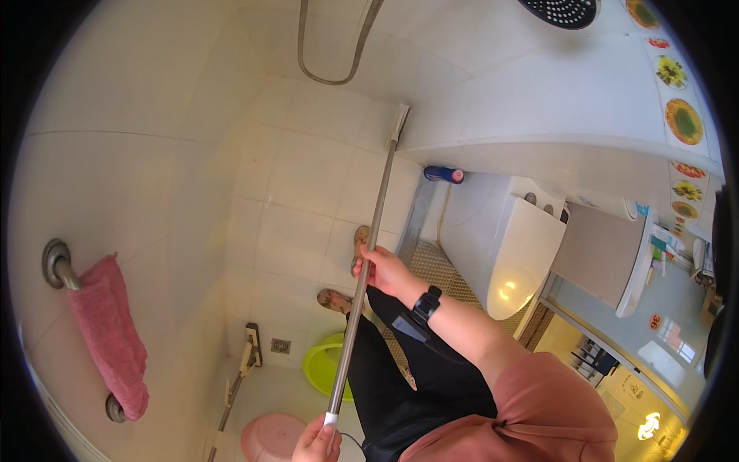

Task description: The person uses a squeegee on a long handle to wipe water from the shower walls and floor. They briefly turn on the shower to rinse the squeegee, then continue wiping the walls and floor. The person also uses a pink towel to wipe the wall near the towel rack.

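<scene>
My right hand (381, 269), with a black watch at its wrist, is closed around the middle of a long metal pole (376, 222). Lower down, my left hand (318, 442) grips the white handle end of the same pole. At the far end, its white head with a dark edge (398, 124), which looks like a floor squeegee, stands at the foot of the white wall. The pole slants across the tiled floor (297, 213), over my legs and close to my sandalled feet (335, 300).
A green basin (316, 369), an upturned pink basin (271, 437) and a sponge mop (250, 352) lie to the left, near a floor drain (281, 346). The toilet (522, 260) and a blue bottle (441, 174) are at right. A pink towel (107, 335) hangs on a wall bar.
</scene>
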Tool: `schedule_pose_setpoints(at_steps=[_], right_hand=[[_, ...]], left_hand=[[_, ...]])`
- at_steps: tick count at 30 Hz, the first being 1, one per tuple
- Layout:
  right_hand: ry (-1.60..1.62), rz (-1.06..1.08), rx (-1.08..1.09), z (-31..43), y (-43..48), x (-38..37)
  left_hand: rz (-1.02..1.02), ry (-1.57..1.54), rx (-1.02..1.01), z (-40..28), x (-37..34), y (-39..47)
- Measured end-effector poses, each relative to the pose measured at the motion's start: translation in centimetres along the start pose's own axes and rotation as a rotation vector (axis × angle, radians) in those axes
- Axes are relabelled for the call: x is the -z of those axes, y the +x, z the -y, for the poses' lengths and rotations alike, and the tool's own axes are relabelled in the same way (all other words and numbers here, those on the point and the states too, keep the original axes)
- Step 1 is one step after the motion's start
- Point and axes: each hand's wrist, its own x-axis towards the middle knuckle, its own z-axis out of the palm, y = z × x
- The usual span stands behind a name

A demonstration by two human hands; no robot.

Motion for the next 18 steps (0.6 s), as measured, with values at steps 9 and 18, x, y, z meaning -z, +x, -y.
schedule_pose_setpoints(at_steps=[9,18], right_hand=[[-0.325,-0.232,0.156,1.1,6.9,-1.2],[-0.480,-0.401,0.095,-3.3,5.4,-1.0]], left_hand=[[-0.092,0.096,-0.116,-4.1,-0.8,5.4],[-0.082,-0.074,0.014,-1.6,-0.4,2.4]])
